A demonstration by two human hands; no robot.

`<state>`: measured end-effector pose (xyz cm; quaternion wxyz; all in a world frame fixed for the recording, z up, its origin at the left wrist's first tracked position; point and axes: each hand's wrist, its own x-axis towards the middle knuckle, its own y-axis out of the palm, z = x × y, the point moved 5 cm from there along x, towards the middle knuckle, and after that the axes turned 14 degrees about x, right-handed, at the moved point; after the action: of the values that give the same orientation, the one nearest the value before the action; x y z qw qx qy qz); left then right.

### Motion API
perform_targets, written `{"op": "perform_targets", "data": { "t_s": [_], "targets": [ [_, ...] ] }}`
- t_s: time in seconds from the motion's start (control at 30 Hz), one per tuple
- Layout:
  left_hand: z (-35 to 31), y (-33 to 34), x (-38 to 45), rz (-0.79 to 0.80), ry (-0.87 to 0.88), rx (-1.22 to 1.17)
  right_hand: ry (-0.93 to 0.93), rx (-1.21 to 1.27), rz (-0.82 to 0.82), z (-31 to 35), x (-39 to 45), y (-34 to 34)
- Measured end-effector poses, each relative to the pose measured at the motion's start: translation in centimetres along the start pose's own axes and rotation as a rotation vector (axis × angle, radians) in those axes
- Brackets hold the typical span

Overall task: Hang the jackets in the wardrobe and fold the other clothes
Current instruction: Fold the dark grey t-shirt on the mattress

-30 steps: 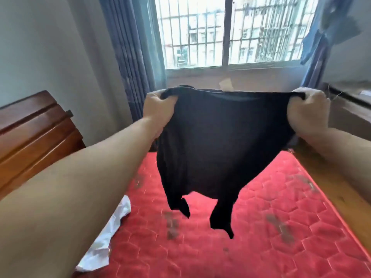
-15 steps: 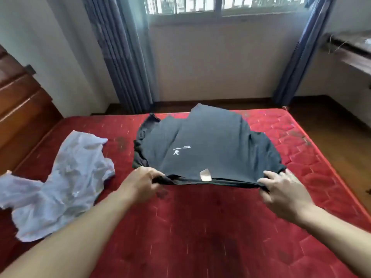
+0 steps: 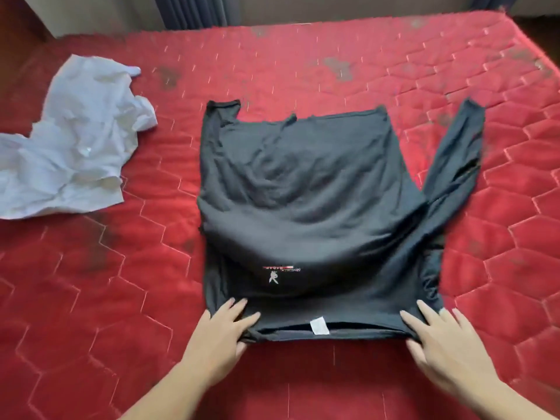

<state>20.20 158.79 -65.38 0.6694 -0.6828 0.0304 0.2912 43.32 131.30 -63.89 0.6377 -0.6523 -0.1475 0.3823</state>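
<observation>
1. Head view: a black long-sleeved shirt (image 3: 315, 201) is lying spread on the red quilted mattress (image 3: 91, 283), its near edge resting under both hands and its body stretching away toward the far side.
2. The left hand (image 3: 222, 338) is pressing on the shirt's near left corner, and the right hand (image 3: 442, 344) is pressing on its near right corner, so the shirt is sitting between and just beyond them.
3. A white label (image 3: 319, 325) is showing at the near edge between the two hands, and a small white logo (image 3: 277, 274) is sitting a little farther in, toward the left.
4. One sleeve (image 3: 454, 153) is angling out to the far right, while the other is lying folded along the shirt's left side.
5. A crumpled white garment (image 3: 72, 140) is lying on the mattress well apart to the far left.
6. The mattress is showing hexagonal stitching and dark stains; past its far edge, grey-blue curtain folds (image 3: 188, 10) are hanging against a pale wall.
7. Both forearms are reaching in from the near edge. Each hand is lying flat, palm down, fingers straight and spread on the fabric, gripping nothing.
</observation>
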Motion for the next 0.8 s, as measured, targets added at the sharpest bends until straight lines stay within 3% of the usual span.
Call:
{"op": "perform_targets", "data": {
  "t_s": [0.17,0.43,0.57,0.67,0.73,0.8],
  "targets": [
    [-1.6,3.5,-4.0,0.072,-0.083,0.084,-0.014,-0.133,0.076,0.3,-4.2,1.0],
    [-6.3,4.5,-10.4,0.117,-0.017,0.194,-0.123,-0.104,0.263,1.1,-12.0,3.0],
    [-7.2,4.4,-11.0,0.148,0.103,0.219,-0.115,-0.218,0.540,3.0,-12.8,3.6],
    [-7.0,3.6,-10.5,0.219,0.199,0.100,-0.044,-0.191,0.752,5.1,-11.3,2.9],
    [-6.0,2.4,-9.6,0.122,0.180,-0.048,-0.104,-0.089,0.606,8.3,-9.0,1.9],
    [-3.6,0.9,-8.1,-0.102,0.023,-0.225,-0.205,0.061,0.317,12.2,-6.7,0.6]
  ]
}}
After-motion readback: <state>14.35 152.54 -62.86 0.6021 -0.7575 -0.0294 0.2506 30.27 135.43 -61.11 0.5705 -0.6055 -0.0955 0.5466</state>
